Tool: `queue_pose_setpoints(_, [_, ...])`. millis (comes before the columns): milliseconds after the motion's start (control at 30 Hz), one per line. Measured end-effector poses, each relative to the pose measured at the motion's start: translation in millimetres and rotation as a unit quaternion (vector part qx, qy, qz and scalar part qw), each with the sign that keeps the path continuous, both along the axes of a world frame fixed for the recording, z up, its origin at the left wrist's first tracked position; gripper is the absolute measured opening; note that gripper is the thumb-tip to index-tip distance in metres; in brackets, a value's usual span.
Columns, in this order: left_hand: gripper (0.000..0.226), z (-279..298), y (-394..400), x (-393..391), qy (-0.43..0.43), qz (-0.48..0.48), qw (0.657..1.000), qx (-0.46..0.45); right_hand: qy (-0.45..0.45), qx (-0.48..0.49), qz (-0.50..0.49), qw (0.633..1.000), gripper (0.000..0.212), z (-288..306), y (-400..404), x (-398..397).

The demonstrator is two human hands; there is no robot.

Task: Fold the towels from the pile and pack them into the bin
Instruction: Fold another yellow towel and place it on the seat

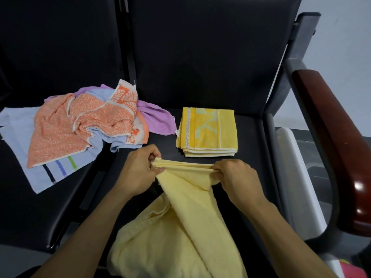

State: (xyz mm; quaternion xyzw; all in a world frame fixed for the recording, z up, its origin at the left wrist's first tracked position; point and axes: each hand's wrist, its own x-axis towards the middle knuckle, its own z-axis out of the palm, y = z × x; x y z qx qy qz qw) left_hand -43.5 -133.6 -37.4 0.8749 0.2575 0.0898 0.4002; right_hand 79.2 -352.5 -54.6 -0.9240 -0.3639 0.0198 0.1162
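Observation:
A pale yellow towel (180,227) hangs from both my hands over the black seat, its lower part bunched at the front edge. My left hand (138,171) pinches the towel's upper left corner. My right hand (236,177) grips the upper right end, and the top edge is stretched between them. A folded yellow patterned towel (206,132) lies flat on the seat just beyond my hands. On the left seat sits the pile: an orange towel (66,129), a light blue striped towel (40,177) under it and a purple towel (154,117). No bin is clearly in view.
Black padded seats (200,67) with backrests fill the view, joined by a gap in the middle. A dark red wooden armrest (337,137) on a grey frame rises at the right. A white object (297,177) lies beside the seat, under the armrest.

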Motion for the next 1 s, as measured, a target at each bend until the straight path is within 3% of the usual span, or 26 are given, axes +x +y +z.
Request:
queue_pose_setpoints(100, [0.025, 2.4, 4.3, 0.4, -0.007, 0.020, 1.000, -0.016, -0.007, 0.064, 0.048, 0.997, 0.018, 2.3, -1.5, 3.7])
queue_pose_setpoints(200, [0.020, 6.7, 6.1, 1.7, -0.023, 0.041, 0.997, -0.067, -0.081, 0.111, 0.098, 0.986, 0.016, 0.9, -3.9, 5.9])
queue_pose_setpoints(400, [0.021, 8.3, 2.7, 5.2, -0.039, 0.043, 0.994, -0.092, -0.139, 0.111, 0.067, 0.982, 0.012, -0.2, -4.4, 3.0])
queue_pose_setpoints(533, [0.019, 7.0, 6.1, 5.2, -0.038, 0.048, 0.993, -0.097, -0.124, 0.120, 0.097, 0.980, 0.011, -6.0, -7.1, 6.3])
queue_pose_setpoints(667, [0.019, 4.5, 10.6, 3.4, -0.037, 0.055, 0.993, -0.094, -0.114, 0.164, 0.112, 0.973, 0.035, -5.0, -7.6, 6.0])
queue_pose_setpoints(767, [0.022, 4.8, 14.6, 3.0, -0.041, 0.063, 0.993, -0.089, -0.103, 0.199, 0.100, 0.969, 0.033, -0.1, -6.6, 3.7])
queue_pose_setpoints(1000, [0.019, 8.3, 6.1, 7.1, -0.054, 0.041, 0.993, -0.095, -0.053, 0.144, 0.039, 0.987, 0.024, -3.9, -12.3, 17.0])
